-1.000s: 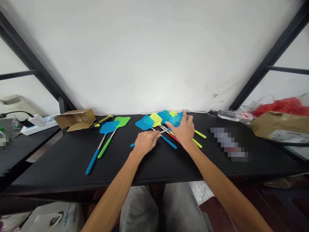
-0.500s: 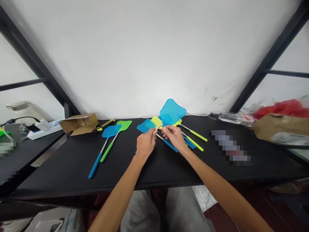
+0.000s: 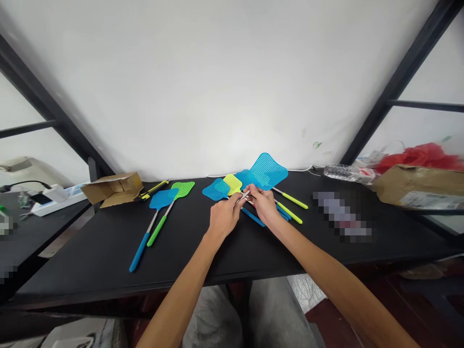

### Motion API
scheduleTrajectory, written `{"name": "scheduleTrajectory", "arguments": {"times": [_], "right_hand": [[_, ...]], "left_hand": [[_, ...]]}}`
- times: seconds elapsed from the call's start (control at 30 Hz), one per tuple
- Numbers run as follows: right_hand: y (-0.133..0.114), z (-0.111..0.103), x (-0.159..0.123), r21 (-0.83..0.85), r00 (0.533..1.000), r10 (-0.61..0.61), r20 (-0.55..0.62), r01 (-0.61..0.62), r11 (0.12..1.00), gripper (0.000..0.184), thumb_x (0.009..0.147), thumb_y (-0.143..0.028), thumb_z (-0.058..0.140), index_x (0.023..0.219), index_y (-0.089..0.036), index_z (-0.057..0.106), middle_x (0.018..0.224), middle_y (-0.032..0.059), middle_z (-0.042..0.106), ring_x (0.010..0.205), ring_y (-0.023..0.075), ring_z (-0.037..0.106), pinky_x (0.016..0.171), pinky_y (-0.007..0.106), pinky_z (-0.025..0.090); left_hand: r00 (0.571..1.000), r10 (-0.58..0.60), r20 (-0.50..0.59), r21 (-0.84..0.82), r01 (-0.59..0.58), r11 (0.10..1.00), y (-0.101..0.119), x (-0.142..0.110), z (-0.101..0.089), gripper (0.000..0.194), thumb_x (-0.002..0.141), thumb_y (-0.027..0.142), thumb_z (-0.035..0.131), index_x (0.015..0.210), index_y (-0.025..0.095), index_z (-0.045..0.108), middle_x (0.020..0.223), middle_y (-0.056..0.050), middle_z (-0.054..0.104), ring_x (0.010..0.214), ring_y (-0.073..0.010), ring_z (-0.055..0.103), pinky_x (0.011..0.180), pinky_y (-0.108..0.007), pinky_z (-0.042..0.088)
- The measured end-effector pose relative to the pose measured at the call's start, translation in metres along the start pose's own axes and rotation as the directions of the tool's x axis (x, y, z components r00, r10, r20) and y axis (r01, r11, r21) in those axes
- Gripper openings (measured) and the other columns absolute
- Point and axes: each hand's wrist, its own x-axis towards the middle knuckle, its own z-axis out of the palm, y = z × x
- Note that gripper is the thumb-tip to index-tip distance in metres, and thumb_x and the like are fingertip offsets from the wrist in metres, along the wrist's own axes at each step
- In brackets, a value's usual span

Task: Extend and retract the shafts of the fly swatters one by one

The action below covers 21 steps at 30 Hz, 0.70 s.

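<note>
A blue fly swatter (image 3: 267,169) is held up off the table, its perforated head pointing away to the right. My left hand (image 3: 224,216) is closed around its metal shaft. My right hand (image 3: 264,204) pinches the same shaft just below the head. The rest of its handle is hidden by my left hand. Behind and below my hands lies a fan of swatters: a blue head (image 3: 214,189), a yellow head (image 3: 232,184), yellow handles (image 3: 290,212) and several blue handles, partly covered by my right hand.
Farther left lie a blue swatter (image 3: 138,252) and a green swatter (image 3: 156,231), heads overlapping. An open cardboard box (image 3: 112,190) stands behind them. At right are a blurred-out item (image 3: 340,216), a plastic bottle (image 3: 348,173) and a brown package (image 3: 416,191).
The held swatter and both hands have shifted a little to the right, and the hands are closer together. The view has turned slightly. The swatters on the table lie as before.
</note>
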Motion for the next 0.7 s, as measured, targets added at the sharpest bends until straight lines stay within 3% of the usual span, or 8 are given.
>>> {"name": "scheduleTrajectory", "arguments": {"times": [0.17, 0.27, 0.4, 0.5, 0.53, 0.6, 0.7], "right_hand": [[-0.004, 0.001, 0.001, 0.015, 1.000, -0.010, -0.012, 0.010, 1.000, 0.036, 0.064, -0.051, 0.083, 0.069, -0.018, 0.070, 0.073, 0.0030, 0.065, 0.072, 0.0155, 0.059, 0.074, 0.031, 0.050], [-0.006, 0.002, 0.002, 0.011, 1.000, -0.013, -0.021, 0.013, 1.000, 0.038, 0.061, -0.052, 0.085, 0.067, -0.018, 0.068, 0.073, 0.0026, 0.065, 0.070, 0.0157, 0.059, 0.074, 0.032, 0.050], [-0.012, -0.006, 0.009, 0.072, 0.998, -0.037, -0.044, 0.040, 0.997, 0.038, 0.060, -0.051, 0.086, 0.068, -0.019, 0.067, 0.072, 0.0013, 0.064, 0.069, 0.0141, 0.058, 0.070, 0.030, 0.050], [-0.018, -0.016, 0.015, 0.150, 0.992, -0.057, -0.113, 0.074, 0.986, 0.036, 0.061, -0.048, 0.087, 0.070, -0.020, 0.066, 0.070, -0.0007, 0.062, 0.070, 0.0119, 0.058, 0.070, 0.026, 0.050], [-0.020, -0.018, 0.016, 0.151, 0.991, -0.056, -0.126, 0.074, 0.986, 0.036, 0.061, -0.049, 0.087, 0.070, -0.020, 0.066, 0.071, -0.0009, 0.062, 0.070, 0.0117, 0.058, 0.070, 0.026, 0.051], [-0.020, -0.020, 0.016, 0.120, 0.989, -0.055, -0.138, 0.072, 0.990, 0.037, 0.064, -0.051, 0.085, 0.071, -0.020, 0.065, 0.071, -0.0002, 0.063, 0.069, 0.0122, 0.059, 0.069, 0.027, 0.051], [-0.018, -0.017, 0.015, 0.074, 0.986, -0.070, -0.149, 0.082, 0.994, 0.037, 0.065, -0.051, 0.084, 0.073, -0.019, 0.066, 0.073, 0.0006, 0.064, 0.067, 0.0123, 0.059, 0.067, 0.028, 0.051]], "left_hand": [[0.998, 0.017, 0.061, -0.042, -0.015, 0.999, -0.001, 0.005, -0.002, 0.043, 0.101, 0.049, 0.028, 0.107, 0.027, 0.064, 0.078, -0.003, 0.071, 0.073, -0.0184, 0.066, 0.062, -0.024, 0.037], [0.987, 0.055, 0.148, -0.274, -0.012, 0.962, -0.003, 0.007, -0.004, 0.045, 0.101, 0.050, 0.026, 0.093, 0.023, 0.062, 0.064, 0.001, 0.065, 0.058, -0.0136, 0.061, 0.060, -0.022, 0.040], [0.924, 0.131, 0.360, -0.655, 0.150, 0.740, -0.009, 0.010, -0.001, 0.046, 0.099, 0.055, 0.025, 0.087, 0.020, 0.053, 0.049, 0.006, 0.054, 0.037, -0.0097, 0.047, 0.045, -0.020, 0.037], [0.867, 0.185, 0.462, -0.727, 0.251, 0.640, -0.014, 0.009, 0.000, 0.046, 0.097, 0.058, 0.027, 0.085, 0.020, 0.050, 0.046, 0.006, 0.052, 0.036, -0.0098, 0.044, 0.041, -0.020, 0.036], [0.867, 0.184, 0.463, -0.713, 0.241, 0.659, -0.016, 0.008, -0.001, 0.047, 0.097, 0.057, 0.027, 0.085, 0.019, 0.051, 0.047, 0.005, 0.052, 0.036, -0.0099, 0.045, 0.043, -0.021, 0.037], [0.907, 0.153, 0.393, -0.623, 0.140, 0.770, -0.016, 0.005, -0.003, 0.047, 0.099, 0.054, 0.026, 0.086, 0.019, 0.055, 0.052, 0.003, 0.056, 0.041, -0.0102, 0.049, 0.050, -0.022, 0.040], [0.978, 0.105, 0.180, -0.306, -0.046, 0.951, -0.013, 0.001, -0.008, 0.041, 0.100, 0.047, 0.031, 0.096, 0.022, 0.064, 0.070, -0.001, 0.067, 0.061, -0.0136, 0.062, 0.063, -0.023, 0.042]]}}
